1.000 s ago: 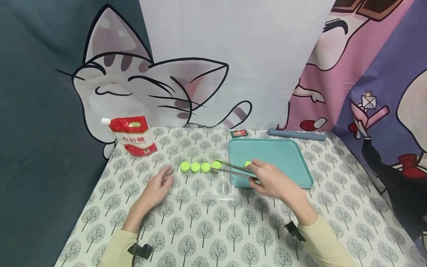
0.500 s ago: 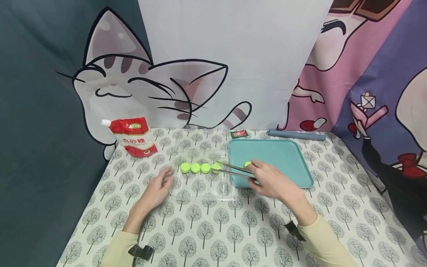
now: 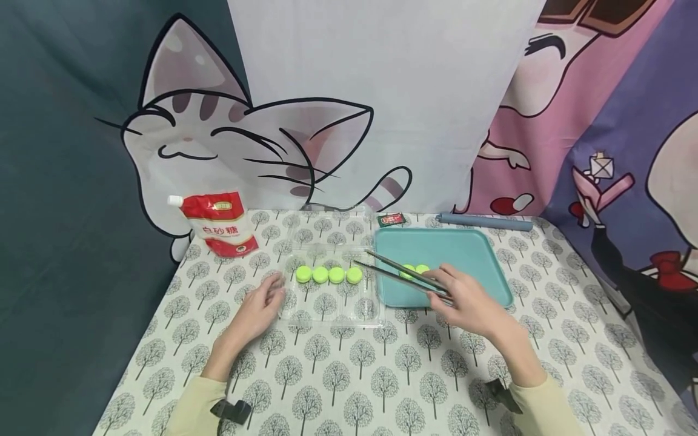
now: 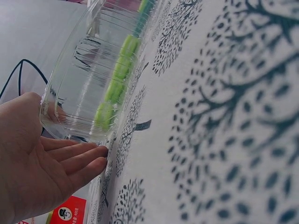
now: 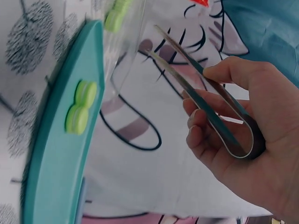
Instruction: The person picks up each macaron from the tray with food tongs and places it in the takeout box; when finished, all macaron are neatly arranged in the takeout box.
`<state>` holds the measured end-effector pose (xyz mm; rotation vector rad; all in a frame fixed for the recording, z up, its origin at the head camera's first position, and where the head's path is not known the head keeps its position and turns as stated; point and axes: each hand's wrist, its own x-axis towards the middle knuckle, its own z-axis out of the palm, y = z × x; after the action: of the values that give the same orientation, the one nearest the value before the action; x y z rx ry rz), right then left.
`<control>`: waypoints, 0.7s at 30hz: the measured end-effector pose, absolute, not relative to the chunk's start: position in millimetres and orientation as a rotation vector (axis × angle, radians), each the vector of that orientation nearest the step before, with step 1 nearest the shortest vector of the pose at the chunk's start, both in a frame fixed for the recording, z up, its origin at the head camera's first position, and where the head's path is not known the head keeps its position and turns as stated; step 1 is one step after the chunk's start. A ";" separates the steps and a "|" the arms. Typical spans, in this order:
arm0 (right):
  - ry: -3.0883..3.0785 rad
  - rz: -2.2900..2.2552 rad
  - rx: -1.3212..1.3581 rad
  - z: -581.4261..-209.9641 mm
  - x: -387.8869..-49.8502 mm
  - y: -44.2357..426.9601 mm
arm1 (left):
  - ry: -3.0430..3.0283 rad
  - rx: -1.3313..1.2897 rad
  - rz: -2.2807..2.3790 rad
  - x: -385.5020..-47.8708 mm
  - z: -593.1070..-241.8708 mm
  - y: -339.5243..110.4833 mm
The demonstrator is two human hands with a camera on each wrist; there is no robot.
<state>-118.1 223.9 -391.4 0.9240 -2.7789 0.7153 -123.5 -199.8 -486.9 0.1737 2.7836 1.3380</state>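
Metal tongs (image 3: 403,272) are held in the right hand (image 3: 463,300), their tips apart with nothing between them, above the teal tray's left part. The right wrist view shows thumb and fingers of the right hand (image 5: 261,107) round the tongs (image 5: 205,105). Several green macarons (image 3: 320,275) stand in a row inside a clear plastic container (image 3: 327,315). Two more green macarons (image 3: 422,270) lie on the teal tray (image 3: 463,242), partly behind the tongs. At the container's left edge rests the left hand (image 3: 259,306); in the left wrist view its fingers (image 4: 84,161) are loosely extended beside the clear wall.
A red and white pouch (image 3: 220,224) with a white cap stands at the back left. Behind the tray lie a small green and red packet (image 3: 391,219) and a grey-blue rod (image 3: 485,221). The container's clear lid (image 3: 327,227) extends towards the back curtain.
The tongs have let go of the rightmost macaron in the container, and the right hand has moved right with them. A second macaron on the tray has come into view. The left hand has stayed put.
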 end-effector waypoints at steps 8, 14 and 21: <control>-2.704 0.736 0.797 -398.6 -110.4 251.8 | 2.783 0.164 1.325 -124.3 -487.2 -199.8; -2.697 0.723 0.752 -402.5 -103.8 265.0 | 2.776 0.156 1.325 -124.5 -488.3 -200.1; -2.698 0.726 0.726 -410.7 -99.6 275.4 | 2.780 0.163 1.314 -124.4 -488.1 -200.1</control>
<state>-99.6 275.4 -410.7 0.7259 -2.6978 0.7257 -124.4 -200.1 -488.1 0.1627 2.7804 1.3139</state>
